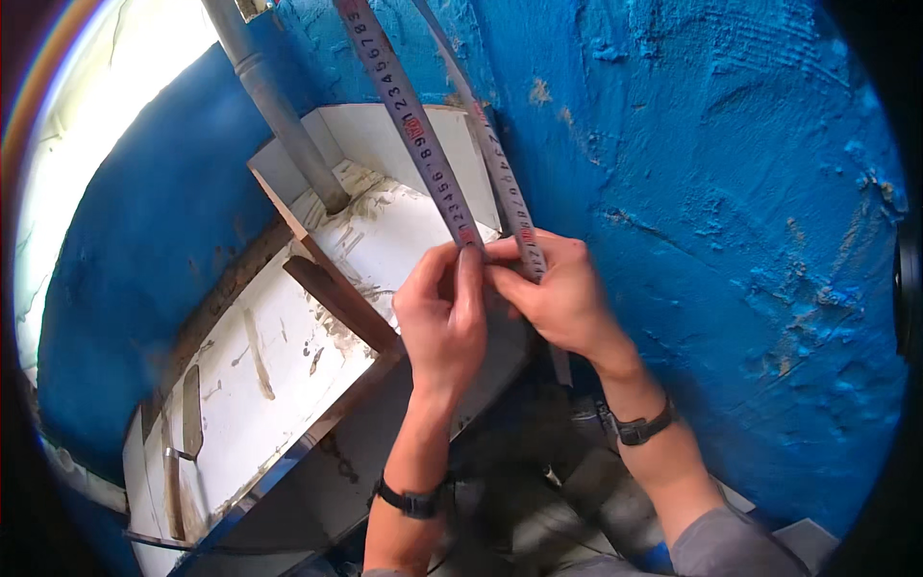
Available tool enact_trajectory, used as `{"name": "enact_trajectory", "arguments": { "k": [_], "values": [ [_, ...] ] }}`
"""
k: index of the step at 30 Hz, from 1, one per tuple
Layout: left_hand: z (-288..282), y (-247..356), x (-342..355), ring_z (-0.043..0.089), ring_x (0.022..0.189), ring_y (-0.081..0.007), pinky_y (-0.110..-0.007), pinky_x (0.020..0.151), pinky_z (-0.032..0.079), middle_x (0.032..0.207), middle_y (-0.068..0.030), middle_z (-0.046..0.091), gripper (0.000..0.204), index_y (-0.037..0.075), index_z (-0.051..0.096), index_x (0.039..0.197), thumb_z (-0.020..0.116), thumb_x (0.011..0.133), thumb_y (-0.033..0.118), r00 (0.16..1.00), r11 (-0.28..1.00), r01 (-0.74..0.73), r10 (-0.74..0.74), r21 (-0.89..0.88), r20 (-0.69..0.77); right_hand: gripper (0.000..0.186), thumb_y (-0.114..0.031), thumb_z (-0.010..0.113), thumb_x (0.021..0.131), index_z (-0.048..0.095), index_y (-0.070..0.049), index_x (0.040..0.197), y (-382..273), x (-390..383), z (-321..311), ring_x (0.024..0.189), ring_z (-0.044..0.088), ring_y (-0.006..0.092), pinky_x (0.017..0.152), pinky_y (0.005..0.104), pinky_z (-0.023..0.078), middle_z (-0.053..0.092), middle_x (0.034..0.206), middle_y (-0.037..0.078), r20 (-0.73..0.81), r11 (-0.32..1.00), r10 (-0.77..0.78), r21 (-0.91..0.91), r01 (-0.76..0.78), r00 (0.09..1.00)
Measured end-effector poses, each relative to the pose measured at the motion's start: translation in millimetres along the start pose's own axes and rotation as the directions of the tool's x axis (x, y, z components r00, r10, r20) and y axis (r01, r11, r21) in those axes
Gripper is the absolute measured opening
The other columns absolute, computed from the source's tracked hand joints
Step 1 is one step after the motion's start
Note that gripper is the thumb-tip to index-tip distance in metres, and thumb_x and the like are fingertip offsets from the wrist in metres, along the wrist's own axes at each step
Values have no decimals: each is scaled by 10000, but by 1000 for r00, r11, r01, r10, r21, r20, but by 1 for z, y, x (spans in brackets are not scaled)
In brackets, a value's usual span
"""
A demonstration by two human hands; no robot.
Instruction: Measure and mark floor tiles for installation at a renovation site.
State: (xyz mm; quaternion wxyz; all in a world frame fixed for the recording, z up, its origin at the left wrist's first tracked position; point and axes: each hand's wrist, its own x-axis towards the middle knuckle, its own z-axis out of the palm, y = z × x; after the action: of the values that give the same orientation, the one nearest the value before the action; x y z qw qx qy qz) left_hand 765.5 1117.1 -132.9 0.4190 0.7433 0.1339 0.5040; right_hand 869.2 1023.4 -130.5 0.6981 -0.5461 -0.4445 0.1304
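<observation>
Where the view begins at the left, one stretch of blue wall [154, 212] curves behind a white ledge [298, 337] smeared with grey-brown residue. Trowel [190, 423], one: wooden handle, grey blade, lying on the ledge's near-left part. Pipe [279, 120], one: grey, slanting down to the ledge's raised far section. Wooden strip [336, 300], one: dark brown, set along the step between the two levels.

Measuring tape [396, 101], two runs visible; whether both belong to one tape cannot be told. Pale grey, thin, slightly curved; printed with black numerals and graduations, with red marks at intervals. Located before the ledge's far end, both runs slanting from the top edge down to the hands.

Left hand [444, 308], one: thumb and fingers pinching the left run near its lower end; dark wristband [409, 502]. Right hand [565, 293], one: narrow grip, thumb and index finger about the right run, fingertips just beside the left hand's; second dark wristband [642, 426], grey sleeve [733, 550]. Rough blue plaster [663, 192], one expanse, farthest right.
</observation>
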Motion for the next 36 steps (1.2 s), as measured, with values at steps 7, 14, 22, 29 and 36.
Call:
{"name": "enact_trajectory", "arguments": {
  "k": [7,14,22,29,36],
  "values": [
    [23,-45,46,576,656,-65,-265,596,472,716,-44,664,170,-59,681,965,648,1000,105,991,971,-113,125,208,-46,261,-146,667,977,647,64,1130,-4,-48,-47,700,654,185,628,322,504,659,855,140,-200,969,-85,-246,34,976],
    [43,-57,57,623,656,-101,-285,614,498,726,-99,697,165,-66,684,1001,640,997,93,980,932,-181,197,313,-22,246,-148,617,1009,646,59,1139,-11,-80,-62,776,679,354,667,392,508,661,914,218,-194,924,-91,-382,10,977],
    [50,-65,70,657,609,-264,-365,605,502,717,-167,665,87,-31,674,957,639,954,49,946,907,-279,315,317,-70,228,-131,622,1000,650,55,1130,-6,-88,-63,782,677,376,671,408,511,660,900,212,-203,921,-85,-389,-1,976],
    [50,-69,71,633,573,-245,-350,583,492,709,-161,656,65,-27,660,945,635,946,33,944,906,-279,319,320,-80,210,-104,617,991,653,52,1126,-2,-88,-64,789,669,397,678,414,514,654,892,224,-200,919,-93,-395,7,975],
    [52,-68,66,612,574,-216,-341,575,478,719,-149,653,65,-23,649,987,639,939,21,962,928,-233,263,292,-66,223,-121,594,1018,678,41,1146,11,-91,-68,568,597,113,522,277,449,682,787,94,-212,888,-148,-458,36,966]
  ]
}}
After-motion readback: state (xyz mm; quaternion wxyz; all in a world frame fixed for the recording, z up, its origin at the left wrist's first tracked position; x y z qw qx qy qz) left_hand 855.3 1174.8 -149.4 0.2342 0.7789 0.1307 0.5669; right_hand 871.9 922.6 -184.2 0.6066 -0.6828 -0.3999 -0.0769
